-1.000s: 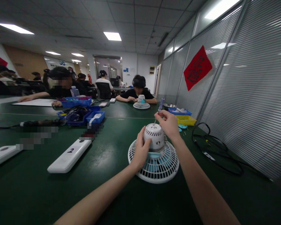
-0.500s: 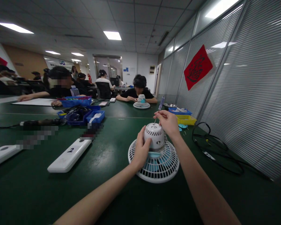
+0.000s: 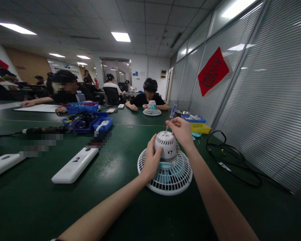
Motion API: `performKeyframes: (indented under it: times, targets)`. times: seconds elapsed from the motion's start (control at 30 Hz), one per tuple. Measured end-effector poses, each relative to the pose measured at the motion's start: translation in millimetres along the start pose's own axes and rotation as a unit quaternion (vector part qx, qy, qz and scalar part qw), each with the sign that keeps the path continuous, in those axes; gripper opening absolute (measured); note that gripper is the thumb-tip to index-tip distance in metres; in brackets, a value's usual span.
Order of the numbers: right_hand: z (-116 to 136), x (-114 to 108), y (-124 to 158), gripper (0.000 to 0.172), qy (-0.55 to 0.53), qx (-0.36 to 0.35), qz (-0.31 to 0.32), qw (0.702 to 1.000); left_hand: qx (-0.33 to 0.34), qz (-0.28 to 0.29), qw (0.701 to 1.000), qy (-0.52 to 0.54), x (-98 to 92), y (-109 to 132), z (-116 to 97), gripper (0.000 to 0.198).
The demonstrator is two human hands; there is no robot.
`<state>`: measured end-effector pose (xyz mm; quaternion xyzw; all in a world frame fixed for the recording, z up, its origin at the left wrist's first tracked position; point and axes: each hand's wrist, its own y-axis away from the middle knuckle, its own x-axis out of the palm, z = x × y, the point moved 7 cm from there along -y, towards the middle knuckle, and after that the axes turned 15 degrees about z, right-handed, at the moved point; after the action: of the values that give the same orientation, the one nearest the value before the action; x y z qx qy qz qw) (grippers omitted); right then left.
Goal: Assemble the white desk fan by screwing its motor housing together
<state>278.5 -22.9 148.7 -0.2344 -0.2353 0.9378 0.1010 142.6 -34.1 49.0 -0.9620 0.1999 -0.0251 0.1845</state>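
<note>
A small white fan (image 3: 165,174) lies face down on the green table (image 3: 115,201), its round grille flat and its motor housing (image 3: 166,144) pointing up. My left hand (image 3: 150,162) is wrapped round the left side of the housing. My right hand (image 3: 182,131) pinches a thin screwdriver (image 3: 172,112) with a clear blue handle. Its tip points down at the top of the housing.
A white remote marked 2 (image 3: 75,164) lies to the left. Blue bins (image 3: 90,122) with cables sit further back, and a yellow tray (image 3: 200,128) and black cable (image 3: 230,160) lie on the right by the blinds. Other people sit at the far side, one with a similar fan (image 3: 152,109).
My hands and the fan have hardly shifted. The person at the far side has moved an arm a little.
</note>
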Motion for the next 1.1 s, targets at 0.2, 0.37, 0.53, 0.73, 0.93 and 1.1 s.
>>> performKeyframes:
  times: [0.2, 0.37, 0.53, 0.73, 0.93, 1.1]
  targets:
    - [2.5, 0.9, -0.5, 0.016, -0.004, 0.003, 0.008, 1.0, -0.001, 0.0, 1.0, -0.001, -0.2, 0.3, 0.2, 0.054]
    - [5.7, 2.3, -0.7, 0.018, 0.015, -0.011, 0.021, 1.0, -0.002, 0.003, 1.0, -0.003, -0.1, 0.7, -0.4, 0.054]
    - [5.2, 2.7, -0.4, 0.018, 0.032, -0.01, 0.018, 0.999, 0.004, 0.005, 1.0, -0.002, -0.6, 0.5, 1.2, 0.054]
    - [4.6, 1.8, -0.7, 0.017, 0.078, -0.023, 0.012, 0.997, -0.001, 0.005, 1.0, 0.002, -0.1, 0.1, 0.9, 0.055]
    - [3.0, 1.5, -1.9, 0.014, 0.094, -0.024, 0.007, 0.995, 0.0, 0.002, 1.0, 0.001, 0.0, -0.4, 0.6, 0.055]
    - [1.8, 0.5, -2.9, 0.012, 0.077, -0.021, -0.006, 0.997, 0.006, 0.001, 1.0, 0.004, 0.0, -0.7, 1.4, 0.055]
